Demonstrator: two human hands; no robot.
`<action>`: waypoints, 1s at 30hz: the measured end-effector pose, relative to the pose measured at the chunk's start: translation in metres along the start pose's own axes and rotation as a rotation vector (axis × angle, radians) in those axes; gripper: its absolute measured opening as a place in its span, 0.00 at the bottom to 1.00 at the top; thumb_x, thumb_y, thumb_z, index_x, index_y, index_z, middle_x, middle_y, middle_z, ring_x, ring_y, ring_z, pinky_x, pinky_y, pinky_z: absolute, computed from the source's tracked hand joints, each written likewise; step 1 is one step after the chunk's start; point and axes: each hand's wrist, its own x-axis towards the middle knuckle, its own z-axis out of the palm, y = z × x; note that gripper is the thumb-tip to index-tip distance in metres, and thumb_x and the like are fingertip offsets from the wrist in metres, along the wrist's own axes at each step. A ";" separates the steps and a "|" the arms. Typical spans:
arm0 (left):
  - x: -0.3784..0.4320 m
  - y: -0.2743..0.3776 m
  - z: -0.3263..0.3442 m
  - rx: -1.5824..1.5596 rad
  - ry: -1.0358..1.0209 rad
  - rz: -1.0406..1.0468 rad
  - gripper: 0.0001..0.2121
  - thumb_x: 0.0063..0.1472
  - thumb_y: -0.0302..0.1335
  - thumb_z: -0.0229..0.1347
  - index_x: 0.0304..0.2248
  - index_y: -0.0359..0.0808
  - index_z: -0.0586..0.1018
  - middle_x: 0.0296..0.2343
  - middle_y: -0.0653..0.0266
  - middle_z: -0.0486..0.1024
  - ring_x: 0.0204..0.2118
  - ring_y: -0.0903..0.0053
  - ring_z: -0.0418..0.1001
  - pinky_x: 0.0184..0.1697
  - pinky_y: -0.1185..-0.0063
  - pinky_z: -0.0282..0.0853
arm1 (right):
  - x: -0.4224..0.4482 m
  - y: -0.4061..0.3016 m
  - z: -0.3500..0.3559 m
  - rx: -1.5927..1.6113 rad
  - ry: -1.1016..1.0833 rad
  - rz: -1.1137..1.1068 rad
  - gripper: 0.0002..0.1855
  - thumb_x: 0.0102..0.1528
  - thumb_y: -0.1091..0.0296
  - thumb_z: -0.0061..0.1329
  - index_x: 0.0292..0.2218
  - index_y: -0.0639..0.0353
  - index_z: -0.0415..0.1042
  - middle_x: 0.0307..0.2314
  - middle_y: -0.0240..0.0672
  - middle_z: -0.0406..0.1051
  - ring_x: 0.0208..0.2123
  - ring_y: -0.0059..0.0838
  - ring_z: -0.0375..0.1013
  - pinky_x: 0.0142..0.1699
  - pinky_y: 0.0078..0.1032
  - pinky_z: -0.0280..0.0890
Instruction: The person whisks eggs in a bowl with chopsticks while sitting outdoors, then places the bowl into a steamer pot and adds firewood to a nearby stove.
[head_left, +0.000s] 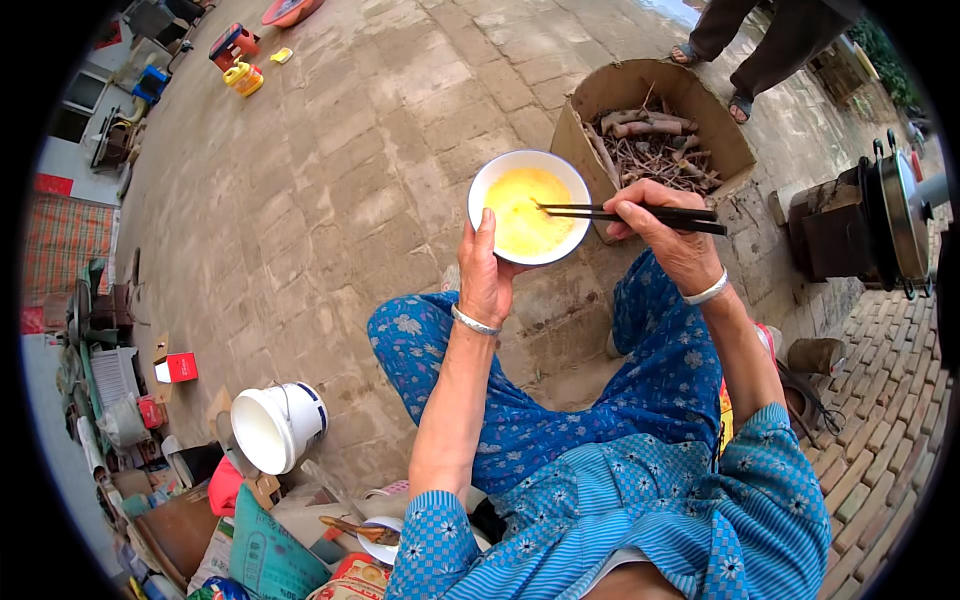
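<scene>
My left hand (486, 274) grips a white bowl (486, 176) by its near left side, the thumb over the rim. Frothy yellow liquid that looks like beaten egg (525, 221) fills much of the bowl. Between the fingers of my right hand (671, 229) is a pair of black chopsticks (592, 213), pointing left. Their tips dip into the yellow liquid near the bowl's middle. Both hands are held out above my spread knees, over the paved ground.
Beyond the bowl stands a cardboard box (739, 142) of sticks and cut branches (652, 129), with a person's legs (761, 45) behind it. A stove (832, 225) carrying a metal pot (904, 217) is at right. A white bucket (304, 420) lies tilted at left, near piled household goods.
</scene>
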 end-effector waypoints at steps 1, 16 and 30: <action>0.001 0.000 0.002 -0.004 0.002 0.013 0.24 0.66 0.44 0.44 0.54 0.35 0.63 0.47 0.55 0.72 0.46 0.62 0.74 0.40 0.57 0.77 | -0.002 0.002 -0.001 -0.002 -0.126 0.016 0.09 0.58 0.70 0.48 0.34 0.68 0.75 0.24 0.34 0.75 0.27 0.17 0.74 0.33 0.17 0.69; 0.003 -0.005 -0.003 -0.015 0.024 0.036 0.25 0.67 0.44 0.44 0.54 0.34 0.63 0.46 0.55 0.72 0.45 0.63 0.75 0.39 0.57 0.77 | -0.014 -0.003 0.006 0.039 -0.121 0.066 0.09 0.58 0.70 0.47 0.34 0.67 0.76 0.25 0.32 0.75 0.28 0.17 0.75 0.33 0.16 0.69; -0.001 -0.001 0.002 -0.024 0.033 0.025 0.24 0.65 0.43 0.47 0.53 0.34 0.63 0.45 0.57 0.72 0.43 0.68 0.76 0.39 0.65 0.79 | -0.011 -0.006 0.001 0.008 -0.147 0.061 0.09 0.58 0.70 0.47 0.33 0.67 0.75 0.25 0.32 0.74 0.27 0.17 0.74 0.33 0.15 0.68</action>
